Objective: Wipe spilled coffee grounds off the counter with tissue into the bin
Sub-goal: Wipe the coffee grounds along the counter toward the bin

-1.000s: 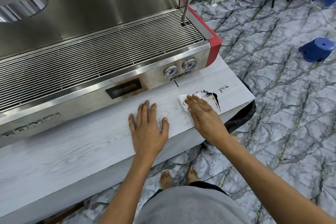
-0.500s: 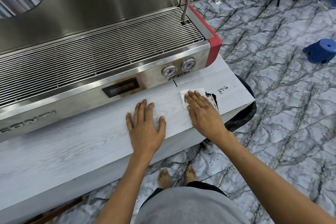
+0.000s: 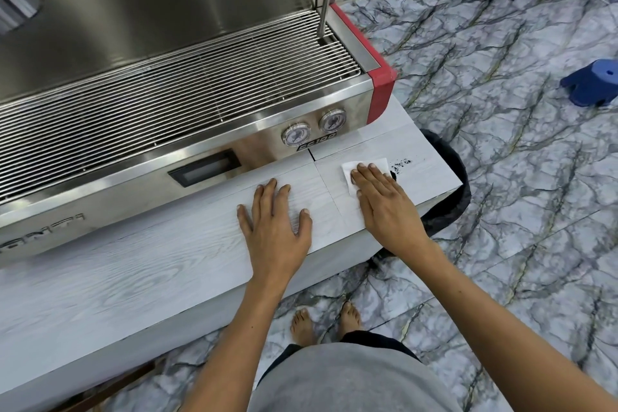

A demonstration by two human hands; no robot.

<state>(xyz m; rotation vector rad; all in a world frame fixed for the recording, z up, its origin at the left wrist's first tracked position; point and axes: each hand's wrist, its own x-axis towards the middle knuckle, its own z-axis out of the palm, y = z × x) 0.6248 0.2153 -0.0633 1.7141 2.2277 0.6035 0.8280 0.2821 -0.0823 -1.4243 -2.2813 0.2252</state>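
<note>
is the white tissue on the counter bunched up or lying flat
Flat. The white paper tissue lies spread on the pale wood-grain counter, its straight edges showing around the straight fingers of the right hand pressing it.

A single head-worn camera is looking forward and steeply down from above the counter [image 3: 133,278], standing close at its front edge. The espresso machine [image 3: 187,84] is filling the upper left of the view, seen from above and in front. To the right of the machine the marble floor [image 3: 501,177] is stretching away. Below the machine, both forearms are reaching in from the bottom edge, and the wide lens is bending straight lines near the borders.
</note>
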